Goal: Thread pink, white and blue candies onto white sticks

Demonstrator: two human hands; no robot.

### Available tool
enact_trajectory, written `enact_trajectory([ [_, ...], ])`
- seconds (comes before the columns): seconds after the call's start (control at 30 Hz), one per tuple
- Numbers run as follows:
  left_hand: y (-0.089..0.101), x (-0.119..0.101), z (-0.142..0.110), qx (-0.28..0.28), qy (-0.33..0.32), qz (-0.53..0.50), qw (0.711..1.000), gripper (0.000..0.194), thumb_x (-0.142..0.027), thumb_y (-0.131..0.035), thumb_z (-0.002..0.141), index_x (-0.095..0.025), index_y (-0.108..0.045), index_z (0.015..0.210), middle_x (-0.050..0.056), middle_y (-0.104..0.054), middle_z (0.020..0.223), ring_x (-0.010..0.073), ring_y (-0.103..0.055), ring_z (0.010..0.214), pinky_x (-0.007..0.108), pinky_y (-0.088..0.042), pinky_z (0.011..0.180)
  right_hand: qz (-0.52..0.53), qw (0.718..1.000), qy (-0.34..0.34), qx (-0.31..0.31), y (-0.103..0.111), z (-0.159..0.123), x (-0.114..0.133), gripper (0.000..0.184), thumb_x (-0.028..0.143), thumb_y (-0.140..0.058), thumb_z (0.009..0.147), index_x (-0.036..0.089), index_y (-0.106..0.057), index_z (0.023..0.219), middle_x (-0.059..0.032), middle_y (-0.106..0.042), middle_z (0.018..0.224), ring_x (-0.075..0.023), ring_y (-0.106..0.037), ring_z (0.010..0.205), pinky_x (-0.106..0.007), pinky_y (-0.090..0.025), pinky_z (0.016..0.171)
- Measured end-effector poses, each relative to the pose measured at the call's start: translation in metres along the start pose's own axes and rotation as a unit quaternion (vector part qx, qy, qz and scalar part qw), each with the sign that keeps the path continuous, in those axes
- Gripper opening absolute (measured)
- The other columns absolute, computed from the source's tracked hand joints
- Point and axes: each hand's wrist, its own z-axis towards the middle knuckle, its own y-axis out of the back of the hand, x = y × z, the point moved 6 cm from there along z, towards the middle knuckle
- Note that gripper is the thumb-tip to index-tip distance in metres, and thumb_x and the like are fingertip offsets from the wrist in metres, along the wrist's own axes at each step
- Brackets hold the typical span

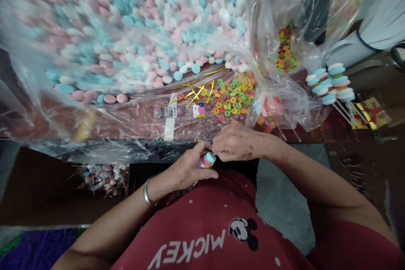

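Note:
My left hand (186, 168) is closed around a small stack of pastel disc candies (208, 160), blue on top with pink and white below. My right hand (237, 141) pinches at the top of that stack, fingers pressed together right beside the left thumb. Both hands meet close to my body, just in front of the table's near edge. A silver bangle (146, 190) sits on my left wrist.
A large clear bag of pink, blue and white disc candies (133, 29) fills the table. Colourful ring candies (230, 97) and gold twist ties (193, 92) lie behind my hands. Finished candy sticks (332, 82) rest at right. A box of wrapped sweets (101, 177) sits lower left.

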Motion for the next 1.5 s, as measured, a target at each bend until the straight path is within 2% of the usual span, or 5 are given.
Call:
enact_trajectory([
  [0.3, 0.006, -0.016, -0.004, -0.008, 0.014, -0.023, 1.0, 0.059, -0.045, -0.077, 0.072, -0.02, -0.046, 0.115, 0.004, -0.064, 0.106, 0.0207, -0.058, 0.094, 0.031, -0.044, 0.082, -0.021, 0.998, 0.038, -0.051, 0.004, -0.004, 0.003, 0.026, 0.02, -0.047, 0.091, 0.017, -0.06, 0.069, -0.0002, -0.061, 0.067, -0.0119, -0.047, 0.061, -0.028, -0.033, 0.064],
  [0.53, 0.005, 0.011, -0.027, 0.056, 0.123, -0.076, 0.988, 0.038, -0.052, -0.065, 0.08, -0.018, -0.054, 0.092, -0.006, -0.05, 0.064, 0.0102, -0.045, 0.055, 0.022, -0.035, 0.052, -0.067, 0.988, 0.074, -0.117, 0.019, -0.015, 0.002, 0.027, 0.021, -0.042, 0.095, 0.018, -0.059, 0.074, 0.0007, -0.058, 0.07, -0.0134, -0.045, 0.067, -0.028, -0.033, 0.07],
  [0.83, 0.019, 0.016, -0.029, -0.081, 0.045, 0.028, 0.995, 0.032, -0.047, -0.066, 0.081, -0.018, -0.06, 0.094, -0.006, -0.05, 0.066, 0.0108, -0.041, 0.061, 0.021, -0.033, 0.057, -0.099, 0.984, 0.078, -0.124, 0.025, -0.019, 0.005, 0.025, 0.019, -0.044, 0.094, 0.019, -0.059, 0.074, 0.0, -0.056, 0.07, -0.0153, -0.043, 0.071, -0.029, -0.032, 0.07],
  [1.33, 0.005, 0.005, -0.013, -0.066, -0.036, 0.063, 0.995, 0.028, -0.043, -0.064, 0.084, -0.017, -0.057, 0.092, -0.004, -0.052, 0.071, 0.0117, -0.043, 0.065, 0.023, -0.037, 0.062, -0.064, 0.995, 0.057, -0.054, 0.011, 0.001, 0.015, 0.022, 0.018, -0.05, 0.093, 0.016, -0.062, 0.076, -0.0025, -0.06, 0.072, -0.0158, -0.047, 0.07, -0.029, -0.036, 0.067],
  [1.5, 0.009, 0.003, -0.01, -0.085, 0.027, -0.092, 0.992, 0.034, -0.05, -0.063, 0.083, -0.017, -0.056, 0.088, -0.002, -0.056, 0.073, 0.0114, -0.049, 0.062, 0.022, -0.039, 0.058, -0.076, 0.979, -0.026, -0.186, 0.034, -0.004, 0.002, 0.023, 0.025, -0.046, 0.097, 0.01, -0.063, 0.102, -0.0107, -0.063, 0.093, -0.0202, -0.055, 0.088, -0.033, -0.045, 0.079],
])
